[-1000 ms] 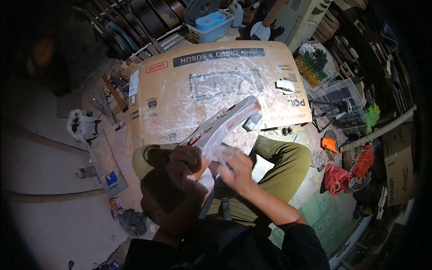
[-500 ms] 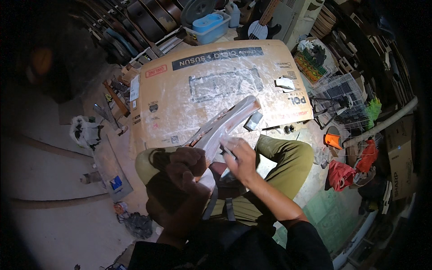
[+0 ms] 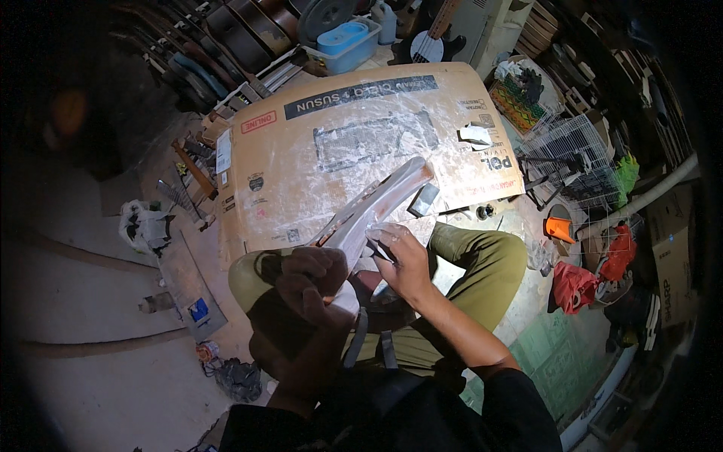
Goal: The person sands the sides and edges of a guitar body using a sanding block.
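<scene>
A long wooden guitar neck [image 3: 393, 187], coated in pale dust, slants up from my lap toward the cardboard sheet. My left hand [image 3: 309, 280], in shadow, is wrapped round its lower part. My right hand [image 3: 401, 264] has its fingers bent against the right side of the neck, gripping a small grey piece that they mostly hide. Just right of the neck's upper end lies a grey block [image 3: 424, 200] on the cardboard.
My crossed legs [image 3: 486, 267] rest before a dusty cardboard sheet [image 3: 275, 151]. A white scrap [image 3: 474, 136] lies on it. Wooden offcuts [image 3: 196, 169] are at left; a wire rack [image 3: 572, 154], an orange object [image 3: 558, 229] and red bags [image 3: 574, 286] at right; guitars [image 3: 241, 34] behind.
My right hand was blurred and lower on the neck; it now sits slightly higher with bent fingers against it. My left hand keeps its grip on the neck.
</scene>
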### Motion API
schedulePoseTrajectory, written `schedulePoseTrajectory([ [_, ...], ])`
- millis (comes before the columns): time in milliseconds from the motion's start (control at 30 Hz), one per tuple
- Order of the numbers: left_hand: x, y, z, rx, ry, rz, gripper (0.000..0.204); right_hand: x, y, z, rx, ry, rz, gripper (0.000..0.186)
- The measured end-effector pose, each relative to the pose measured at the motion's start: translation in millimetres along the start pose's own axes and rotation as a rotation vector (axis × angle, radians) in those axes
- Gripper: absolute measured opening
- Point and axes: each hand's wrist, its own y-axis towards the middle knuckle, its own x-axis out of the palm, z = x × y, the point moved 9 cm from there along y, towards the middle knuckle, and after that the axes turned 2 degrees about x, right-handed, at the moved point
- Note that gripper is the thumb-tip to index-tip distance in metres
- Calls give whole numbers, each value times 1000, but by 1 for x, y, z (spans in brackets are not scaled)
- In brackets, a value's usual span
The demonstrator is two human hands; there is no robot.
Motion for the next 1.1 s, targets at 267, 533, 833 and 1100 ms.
schedulePoseTrajectory([
  [267,-2,-2,-3,-11,-41,-4,18,-2,-3,2,43,28,12,37],
  [533,0,-1,0,-28,37,22,19,-4,0,-4,29,84,1,34],
  [833,2,5,0,24,-18,29,16,-4,-5,-14,-22,91,52,30],
  [1100,0,2,-2,-11,-37,-18,12,1,-7,-5,-41,102,24,31],
])
